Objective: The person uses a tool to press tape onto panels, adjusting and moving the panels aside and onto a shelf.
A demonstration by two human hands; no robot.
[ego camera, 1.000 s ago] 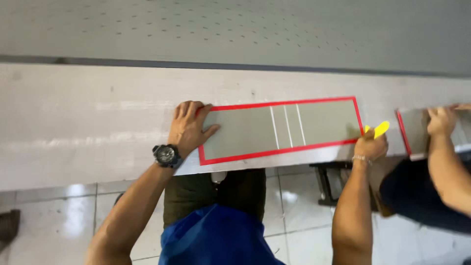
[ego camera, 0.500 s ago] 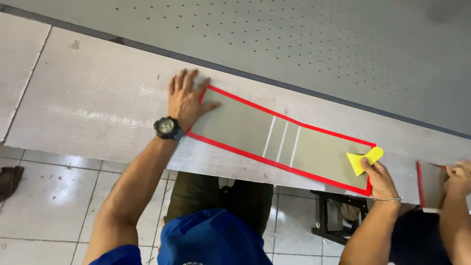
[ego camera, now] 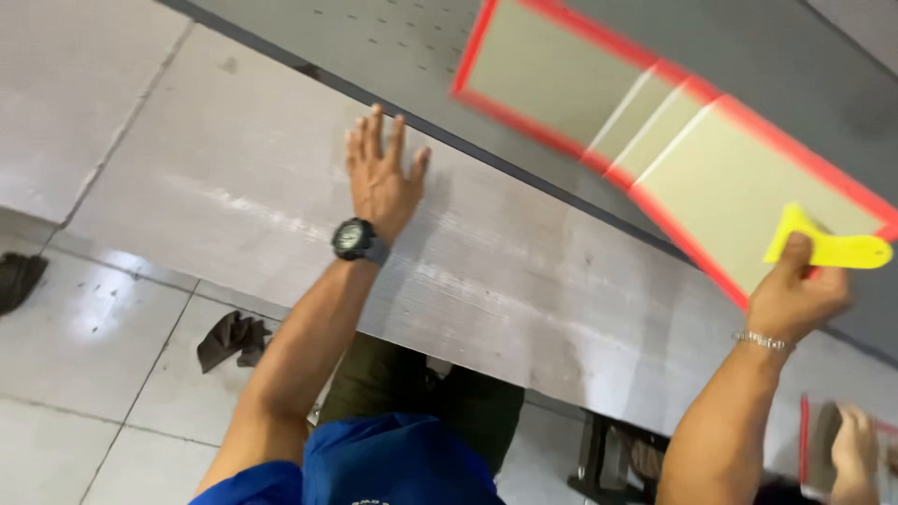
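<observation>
My left hand [ego camera: 379, 178], with a black watch at the wrist, lies flat with fingers spread on the pale grey table [ego camera: 234, 187] and holds nothing. My right hand [ego camera: 795, 299], wearing a thin bracelet, grips one end of a long beige sheet with red edges [ego camera: 580, 89] together with a yellow plastic scraper [ego camera: 832, 248]. The sheet is lifted off the table and slants up to the left, blurred, over the dark perforated surface [ego camera: 374, 28] behind the table.
Another person's hand [ego camera: 856, 449] rests on a second red-edged sheet [ego camera: 814, 449] at the lower right. A dark rag [ego camera: 229, 339] lies on the tiled floor below the table edge, with another dark item [ego camera: 19, 281] at the far left.
The red-edged sheet, which lay flat on the table under my left hand, is now lifted by my right hand. My left hand has let go and rests on the bare table.
</observation>
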